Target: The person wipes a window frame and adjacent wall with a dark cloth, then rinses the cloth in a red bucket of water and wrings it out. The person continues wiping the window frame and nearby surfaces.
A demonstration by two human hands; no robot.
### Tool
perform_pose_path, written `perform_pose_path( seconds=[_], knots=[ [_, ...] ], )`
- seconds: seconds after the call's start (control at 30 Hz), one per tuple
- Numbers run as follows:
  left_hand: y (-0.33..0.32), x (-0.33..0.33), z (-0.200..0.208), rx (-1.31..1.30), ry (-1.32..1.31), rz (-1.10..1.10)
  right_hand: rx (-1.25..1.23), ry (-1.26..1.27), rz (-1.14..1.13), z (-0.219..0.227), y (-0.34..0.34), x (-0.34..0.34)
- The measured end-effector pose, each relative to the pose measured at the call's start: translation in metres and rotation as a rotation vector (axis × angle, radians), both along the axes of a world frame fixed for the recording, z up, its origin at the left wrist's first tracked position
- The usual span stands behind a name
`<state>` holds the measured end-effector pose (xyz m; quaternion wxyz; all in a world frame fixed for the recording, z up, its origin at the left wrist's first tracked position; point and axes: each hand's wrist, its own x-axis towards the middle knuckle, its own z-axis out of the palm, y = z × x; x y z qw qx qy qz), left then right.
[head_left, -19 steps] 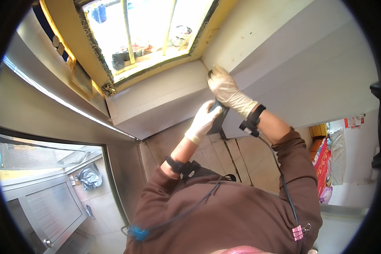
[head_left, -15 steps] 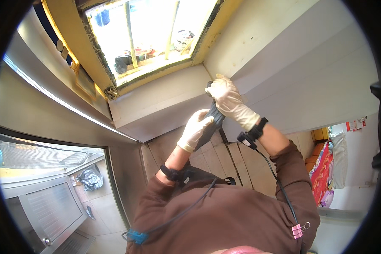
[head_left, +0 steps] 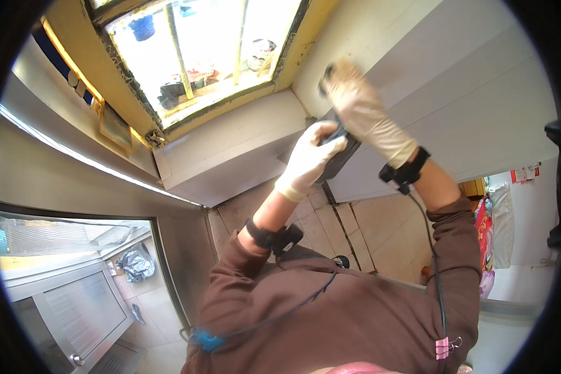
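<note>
A dark grey, pleated thing [head_left: 341,161], thin like a plastic bag or cloth, is stretched between my two gloved hands, its lower part hanging. My left hand [head_left: 308,159], in a pale latex glove, is closed with thumb and fingers pinching its middle. Higher up, beside the white wall corner, my right hand [head_left: 360,106], in the same kind of glove, is closed around its upper part. A dark end sticks out past those fingers. Motion smears the right hand, so its exact grip is not sharp. Black bands with small devices circle both wrists.
A barred window [head_left: 206,56] in a yellow frame stands ahead above a white ledge [head_left: 230,149]. White panelling [head_left: 455,118] slopes along the right. At the left, a metal-framed opening shows a grey door [head_left: 78,308] and a crumpled silvery bag [head_left: 136,262]. Floor tiles [head_left: 386,234] lie below.
My right hand has moved up and to the right, pulling the dark grey thing's upper end. My left hand has risen and shifted right with it, still holding on.
</note>
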<state>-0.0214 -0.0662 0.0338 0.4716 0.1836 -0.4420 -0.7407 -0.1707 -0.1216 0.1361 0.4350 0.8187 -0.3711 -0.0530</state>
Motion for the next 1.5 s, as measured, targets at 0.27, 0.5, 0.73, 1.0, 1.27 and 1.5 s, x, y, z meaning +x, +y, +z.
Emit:
perform_pose_path(
  seconds=[0.27, 0.5, 0.73, 1.0, 1.27, 1.5],
  knots=[
    [0.047, 0.037, -0.092, 0.237, -0.122, -0.135, 0.961, -0.952, -0.262, -0.086, 0.07, -0.014],
    [0.044, 0.058, -0.095, 0.155, -0.198, -0.168, 1.37, -1.968, -0.621, -0.095, 0.093, -0.033],
    [0.035, 0.064, -0.092, 0.276, -0.255, -0.336, 0.917, -2.439, -0.134, -0.113, 0.081, 0.017],
    [0.01, 0.021, -0.019, 0.112, -0.011, -0.118, 0.022, -0.892, 0.474, 0.003, 0.024, 0.017],
    [0.0, -0.019, -0.004, 0.207, 0.085, -0.074, -0.086, -0.279, 0.3, 0.004, -0.014, -0.03],
    [0.023, -0.009, -0.098, 0.171, -0.296, -0.097, 0.461, -0.321, 0.124, -0.112, -0.002, -0.024]
  ],
)
